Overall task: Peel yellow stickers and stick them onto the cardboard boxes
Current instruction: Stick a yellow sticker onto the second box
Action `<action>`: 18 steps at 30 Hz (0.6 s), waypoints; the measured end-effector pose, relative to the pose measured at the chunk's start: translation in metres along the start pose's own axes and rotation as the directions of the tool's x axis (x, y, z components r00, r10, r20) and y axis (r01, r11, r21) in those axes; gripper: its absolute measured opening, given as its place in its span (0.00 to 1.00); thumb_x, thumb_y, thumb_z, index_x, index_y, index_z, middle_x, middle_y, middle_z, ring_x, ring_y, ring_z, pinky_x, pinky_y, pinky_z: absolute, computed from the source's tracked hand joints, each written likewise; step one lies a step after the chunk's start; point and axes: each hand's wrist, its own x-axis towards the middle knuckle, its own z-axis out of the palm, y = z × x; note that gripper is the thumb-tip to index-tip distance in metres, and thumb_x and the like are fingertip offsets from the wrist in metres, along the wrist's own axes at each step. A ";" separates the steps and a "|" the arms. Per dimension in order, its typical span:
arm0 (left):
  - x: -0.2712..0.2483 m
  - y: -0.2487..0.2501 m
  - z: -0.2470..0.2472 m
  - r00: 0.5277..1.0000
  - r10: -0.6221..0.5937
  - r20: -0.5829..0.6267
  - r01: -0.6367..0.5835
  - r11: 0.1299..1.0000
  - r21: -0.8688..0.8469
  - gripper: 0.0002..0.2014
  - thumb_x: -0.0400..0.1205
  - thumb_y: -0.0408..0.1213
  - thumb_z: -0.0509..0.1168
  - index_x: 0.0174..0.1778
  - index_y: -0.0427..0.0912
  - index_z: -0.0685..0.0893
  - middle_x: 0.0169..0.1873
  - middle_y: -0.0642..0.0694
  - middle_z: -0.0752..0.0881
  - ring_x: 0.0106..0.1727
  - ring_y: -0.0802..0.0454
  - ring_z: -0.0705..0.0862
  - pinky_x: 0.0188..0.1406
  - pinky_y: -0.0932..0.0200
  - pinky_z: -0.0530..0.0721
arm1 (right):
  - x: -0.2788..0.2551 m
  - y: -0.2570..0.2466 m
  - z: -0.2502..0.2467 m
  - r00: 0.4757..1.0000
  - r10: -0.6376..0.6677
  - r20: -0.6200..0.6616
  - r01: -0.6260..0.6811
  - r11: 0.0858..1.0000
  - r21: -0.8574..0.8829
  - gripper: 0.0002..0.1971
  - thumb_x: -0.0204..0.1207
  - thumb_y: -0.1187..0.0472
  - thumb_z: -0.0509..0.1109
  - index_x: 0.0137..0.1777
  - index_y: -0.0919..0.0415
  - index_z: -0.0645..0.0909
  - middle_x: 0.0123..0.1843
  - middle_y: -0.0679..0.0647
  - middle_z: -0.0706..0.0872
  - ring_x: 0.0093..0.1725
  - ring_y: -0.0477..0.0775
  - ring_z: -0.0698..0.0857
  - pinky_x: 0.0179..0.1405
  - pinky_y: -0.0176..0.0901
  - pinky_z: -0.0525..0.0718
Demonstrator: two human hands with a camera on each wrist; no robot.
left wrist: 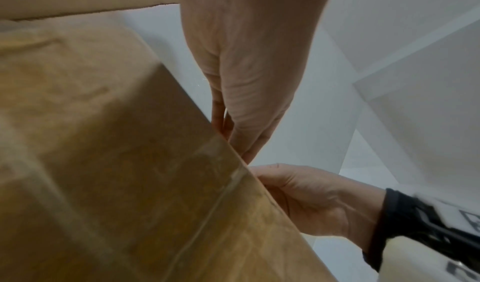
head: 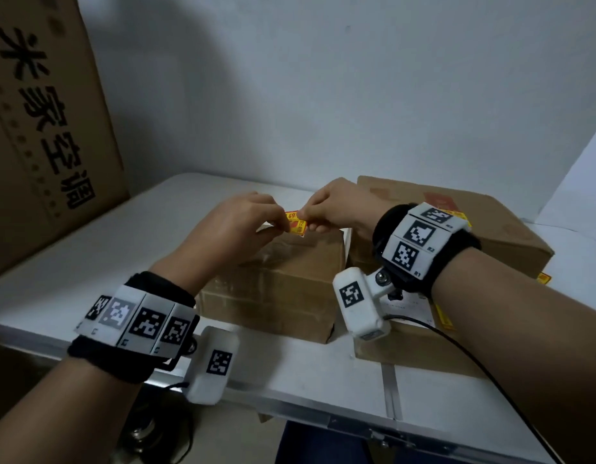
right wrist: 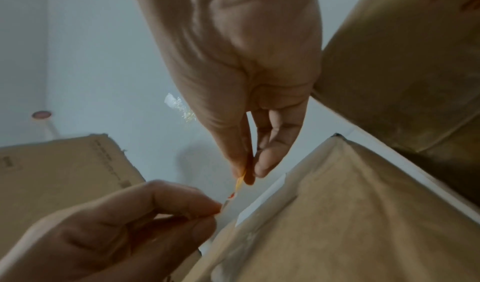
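Nearest, at 6 o'clock: metal-edged front rim of the white table [head: 289, 373], a black cable [head: 473, 363] trailing off toward 5 o'clock. At 7 o'clock, left wrist band with black-and-white marker tiles [head: 136, 319]; at 3 o'clock, the matching right wrist band [head: 420, 239]. Dead centre, small cardboard box [head: 273, 289] sitting on the table, top seam taped. Just beside it at 3 o'clock, larger flat cardboard box [head: 510, 236], red label on its top, yellow stickers poking out along its right side around 4 o'clock [head: 544, 278]. Above the small box's far edge, both hands meeting: left hand [head: 236, 229] with fingers curled, pinching the left end of a yellow sticker [head: 296, 223]; right hand [head: 336, 209] pinching the right end between thumb and forefinger. Sticker held in the air between the fingertips, over the far top edge of the small box, red print on its face; touching the box or not, cannot tell. Right wrist view: sticker edge-on [right wrist: 239, 183], clamped in the right-hand fingertips [right wrist: 244, 169], left-hand fingertips [right wrist: 207, 206] on its lower end. Left wrist view: sticker hidden behind the box edge [left wrist: 155, 163]. Far back at 10 o'clock, big cardboard carton [head: 39, 128] with black printed characters, standing against the white wall [head: 323, 78].
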 end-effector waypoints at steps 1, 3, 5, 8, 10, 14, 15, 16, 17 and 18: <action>-0.002 -0.001 0.000 1.000 -0.001 0.006 0.001 1.000 0.002 0.04 0.76 0.36 0.73 0.45 0.48 0.90 0.40 0.49 0.88 0.40 0.48 0.83 0.33 0.54 0.79 | 0.003 -0.001 0.002 1.000 -0.006 0.009 0.007 0.998 -0.056 0.06 0.75 0.65 0.75 0.47 0.69 0.89 0.32 0.57 0.87 0.28 0.46 0.83 0.32 0.29 0.86; -0.006 -0.002 0.002 1.000 -0.017 0.016 0.017 1.000 -0.007 0.04 0.76 0.37 0.72 0.46 0.48 0.90 0.40 0.49 0.87 0.41 0.47 0.83 0.34 0.51 0.80 | 0.008 -0.002 0.007 1.000 -0.009 0.012 0.011 0.990 -0.139 0.05 0.74 0.64 0.76 0.45 0.67 0.90 0.31 0.57 0.88 0.28 0.48 0.83 0.37 0.35 0.87; -0.009 -0.004 0.004 0.999 -0.028 0.021 0.028 0.999 -0.020 0.04 0.77 0.38 0.71 0.46 0.47 0.90 0.40 0.48 0.87 0.41 0.47 0.82 0.34 0.49 0.81 | 0.011 -0.002 0.012 0.999 0.025 0.032 -0.020 0.991 -0.133 0.06 0.74 0.65 0.76 0.47 0.68 0.90 0.32 0.58 0.88 0.28 0.48 0.83 0.37 0.37 0.87; -0.013 -0.005 0.007 0.999 -0.029 0.030 0.029 1.000 -0.011 0.04 0.77 0.37 0.71 0.46 0.47 0.90 0.40 0.48 0.87 0.41 0.47 0.82 0.34 0.46 0.82 | 0.015 -0.005 0.017 0.994 0.080 0.074 -0.071 0.990 -0.124 0.08 0.76 0.67 0.74 0.52 0.70 0.87 0.32 0.57 0.86 0.28 0.45 0.82 0.31 0.32 0.83; -0.012 -0.006 0.007 0.999 -0.035 0.035 0.035 0.999 -0.010 0.04 0.77 0.36 0.72 0.45 0.46 0.90 0.40 0.48 0.87 0.41 0.47 0.83 0.34 0.46 0.83 | 0.016 -0.008 0.017 0.989 0.115 0.092 -0.103 0.986 -0.129 0.08 0.77 0.68 0.72 0.53 0.71 0.86 0.33 0.57 0.85 0.29 0.45 0.81 0.32 0.33 0.82; -0.012 -0.007 0.004 0.994 -0.082 0.076 0.082 0.997 -0.004 0.04 0.78 0.36 0.70 0.46 0.47 0.90 0.41 0.49 0.88 0.42 0.49 0.85 0.38 0.48 0.84 | 0.017 -0.010 0.018 0.980 0.146 0.134 -0.132 0.985 -0.109 0.03 0.76 0.70 0.72 0.48 0.68 0.85 0.34 0.56 0.84 0.30 0.45 0.81 0.31 0.32 0.82; -0.012 -0.006 0.003 0.992 -0.091 0.085 0.091 0.996 -0.006 0.05 0.78 0.36 0.70 0.47 0.47 0.89 0.42 0.49 0.88 0.42 0.49 0.85 0.38 0.48 0.84 | 0.017 -0.010 0.018 0.979 0.149 0.137 -0.136 0.986 -0.100 0.01 0.76 0.70 0.72 0.44 0.67 0.84 0.34 0.56 0.84 0.30 0.45 0.82 0.30 0.31 0.82; -0.013 -0.006 0.003 0.991 -0.098 0.093 0.099 0.995 -0.006 0.05 0.79 0.35 0.70 0.47 0.47 0.89 0.43 0.49 0.88 0.42 0.49 0.85 0.39 0.47 0.84 | 0.017 -0.008 0.018 0.980 0.151 0.133 -0.138 0.986 -0.098 0.03 0.76 0.70 0.72 0.41 0.66 0.83 0.34 0.56 0.84 0.30 0.45 0.82 0.30 0.31 0.82; -0.013 -0.005 0.002 0.989 -0.105 0.100 0.106 0.994 -0.003 0.06 0.79 0.35 0.69 0.48 0.47 0.89 0.43 0.49 0.89 0.43 0.49 0.85 0.40 0.47 0.84 | 0.018 -0.008 0.018 0.980 0.155 0.129 -0.143 0.985 -0.098 0.04 0.76 0.69 0.73 0.40 0.66 0.83 0.34 0.56 0.84 0.31 0.45 0.82 0.32 0.31 0.82; -0.013 -0.004 0.002 0.988 -0.112 0.107 0.112 0.994 0.002 0.06 0.79 0.35 0.69 0.49 0.47 0.89 0.44 0.48 0.89 0.43 0.49 0.84 0.40 0.47 0.84 | 0.019 -0.007 0.017 0.979 0.160 0.126 -0.148 0.984 -0.100 0.04 0.76 0.68 0.73 0.41 0.66 0.82 0.34 0.56 0.84 0.31 0.45 0.82 0.34 0.32 0.82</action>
